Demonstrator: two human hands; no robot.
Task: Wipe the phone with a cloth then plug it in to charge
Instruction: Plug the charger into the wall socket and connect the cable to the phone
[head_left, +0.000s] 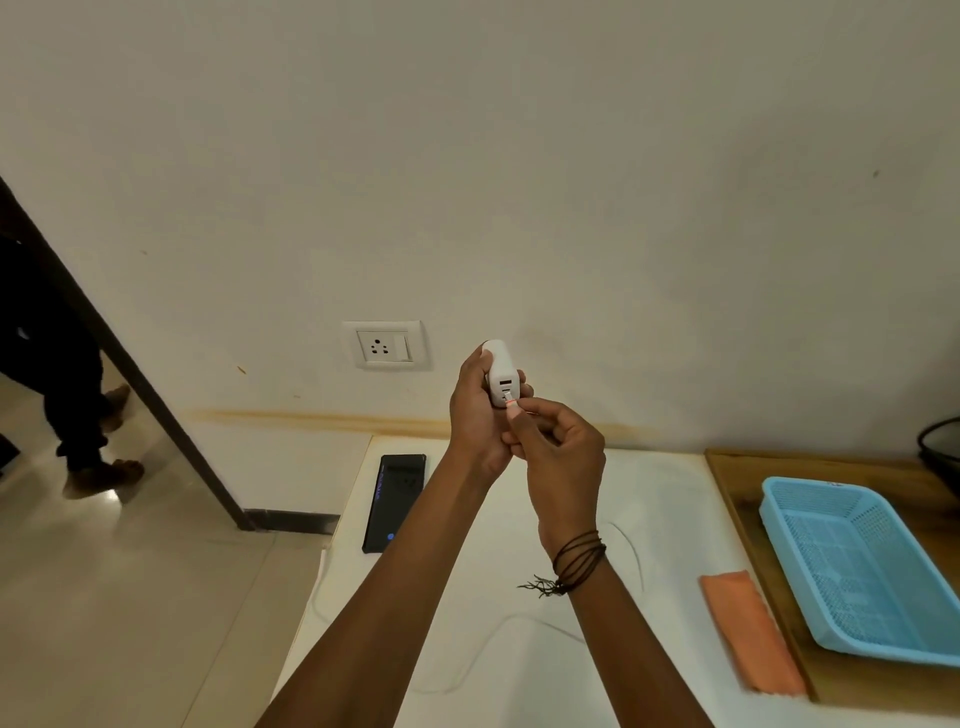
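A black phone lies flat on the white table, near its left edge, untouched. My left hand is raised in front of the wall, gripping a white charger adapter with its ports facing me. My right hand pinches the orange-tipped plug of a white cable against the adapter's lower port. The cable trails in loops across the table. A folded orange cloth rests at the table's right edge.
A white wall socket with a switch sits on the wall left of my hands. A blue plastic basket stands on a wooden surface to the right. A person's legs show in the doorway at far left.
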